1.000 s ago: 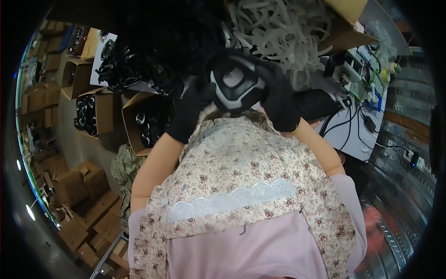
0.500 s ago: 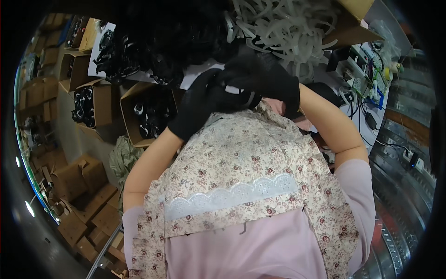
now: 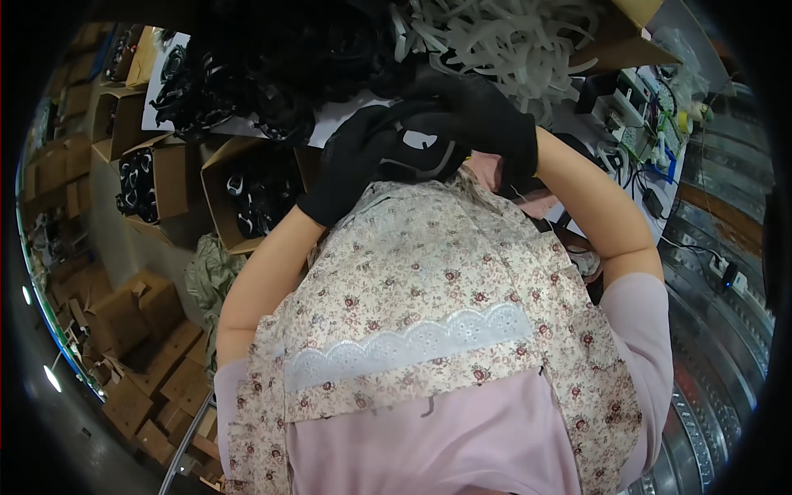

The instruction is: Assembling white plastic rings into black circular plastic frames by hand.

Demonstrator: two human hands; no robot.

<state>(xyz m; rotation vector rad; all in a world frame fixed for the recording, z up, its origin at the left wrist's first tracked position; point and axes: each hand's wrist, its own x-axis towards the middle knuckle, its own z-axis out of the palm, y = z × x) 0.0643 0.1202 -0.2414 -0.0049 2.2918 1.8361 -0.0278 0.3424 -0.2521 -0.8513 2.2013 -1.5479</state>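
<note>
Both my hands wear black gloves and meet over the table's near edge, in front of the floral apron. Between them is a black curved piece (image 3: pixel 408 158) with a grey edge strip and a whitish patch in its middle. My left hand (image 3: pixel 348 161) is closed round its left side. From above and the right, my right hand (image 3: pixel 495 124) grips it with bent fingers; the fingertips are partly lost against the black. Just beyond lies a heap of black plastic parts (image 3: pixel 272 74), and beside it a pile of translucent white curved strips (image 3: pixel 511 49).
Left of the table stand open cardboard boxes (image 3: pixel 216 175) holding black-and-white parts, with more cartons (image 3: pixel 132 318) on the floor. At the right are a power unit (image 3: pixel 619 107), cables and a small plug (image 3: pixel 652 202). Pink cloth (image 3: pixel 487 171) lies by my right wrist.
The black piece has turned so that its whitish patch and grey strip show more plainly. Both hands have shifted slightly, and the right-hand fingers have moved over its upper side.
</note>
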